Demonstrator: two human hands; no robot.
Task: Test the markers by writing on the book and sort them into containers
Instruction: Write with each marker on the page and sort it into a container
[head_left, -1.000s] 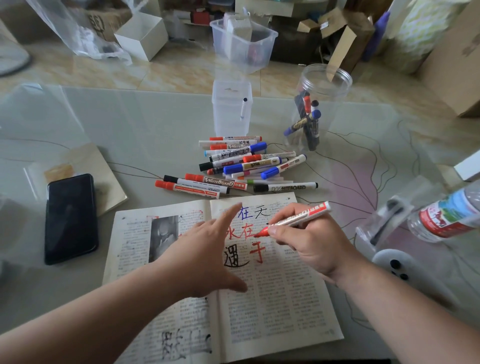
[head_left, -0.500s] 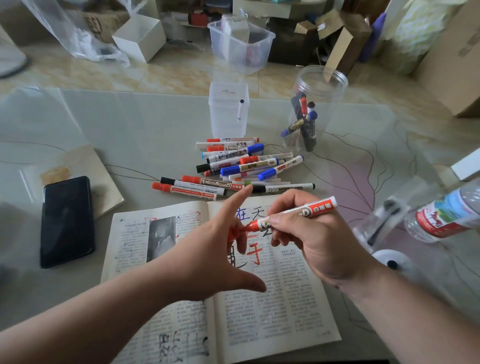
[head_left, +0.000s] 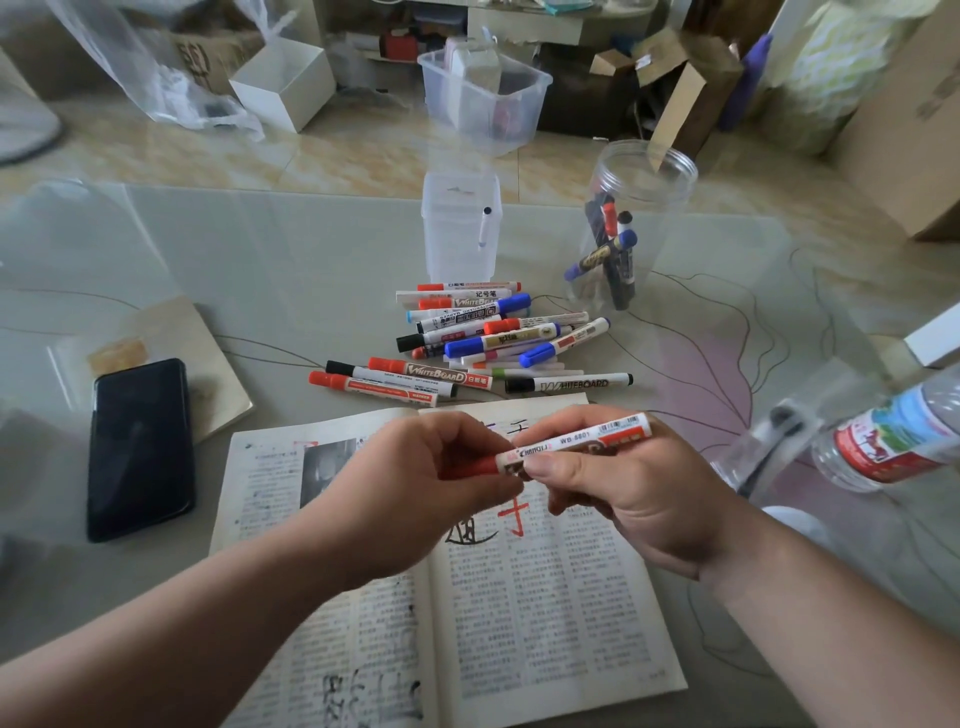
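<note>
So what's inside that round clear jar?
The round jar holds a few leaning markers with blue, red and black caps. They overlap, so their exact number is hidden.

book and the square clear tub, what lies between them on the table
Head view: a loose pile of capped markers lies between the book and the tub.

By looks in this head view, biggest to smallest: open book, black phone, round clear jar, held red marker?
1. open book
2. black phone and round clear jar: about alike, the jar farther off, so unranked
3. red marker, smallest
</note>
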